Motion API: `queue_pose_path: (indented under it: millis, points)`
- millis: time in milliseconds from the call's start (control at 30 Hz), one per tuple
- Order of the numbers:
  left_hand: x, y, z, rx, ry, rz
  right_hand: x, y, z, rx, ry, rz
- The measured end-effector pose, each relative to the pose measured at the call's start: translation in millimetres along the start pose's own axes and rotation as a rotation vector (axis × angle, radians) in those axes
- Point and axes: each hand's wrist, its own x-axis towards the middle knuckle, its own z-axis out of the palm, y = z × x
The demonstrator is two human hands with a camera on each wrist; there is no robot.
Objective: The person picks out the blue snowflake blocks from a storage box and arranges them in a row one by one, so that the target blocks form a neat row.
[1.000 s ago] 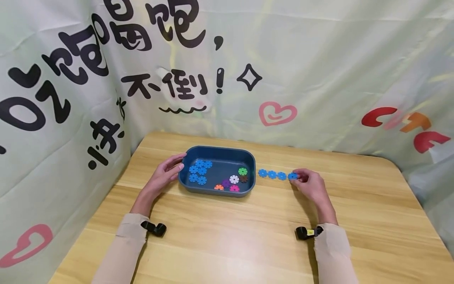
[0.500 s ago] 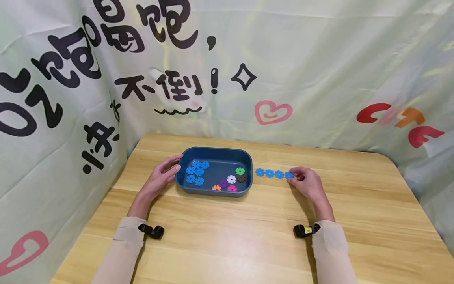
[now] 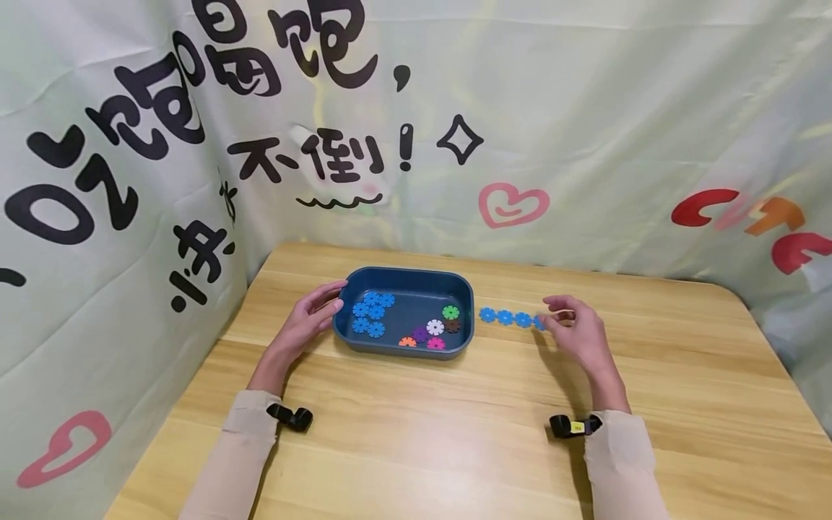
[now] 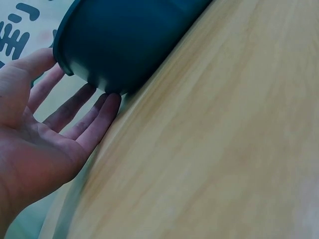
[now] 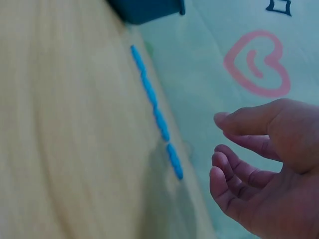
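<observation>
Several blue flower-shaped snowflake discs (image 3: 505, 317) lie in a row on the table, right of a dark blue tray (image 3: 406, 353). My right hand (image 3: 578, 334) is just above the right end of the row, partly hiding the last disc. In the right wrist view, thumb and fingertips stand apart with nothing between them, and the end disc (image 5: 174, 162) lies flat below. My left hand (image 3: 308, 318) is at the tray's left end. Its fairly straight fingers (image 4: 104, 117) touch the outer wall in the left wrist view, with the thumb at the rim.
Inside the tray, blue discs (image 3: 369, 312) are clustered at the left. Green (image 3: 451, 312), white (image 3: 435, 328), purple (image 3: 419, 334), brown, orange and pink discs lie at its right. A printed cloth (image 3: 585, 144) hangs behind the wooden table (image 3: 416, 433).
My right hand has let go of the end blue disc and lifted slightly, its fingers spreading. My left hand stays at the tray. The head view has shifted a little.
</observation>
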Motion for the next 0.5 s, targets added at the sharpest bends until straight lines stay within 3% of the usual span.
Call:
queue_pose_path:
  millis: [267,500]
  points:
    - [-1.3,-0.5,-0.4,-0.01,0.002,-0.005,-1.1,-25.9,10.0,0.08,0.033,-0.131]
    - [1.0,0.3,0.2,-0.003,0.013,0.001,-4.2,-50.6,22.5,0.157,0.024,-0.167]
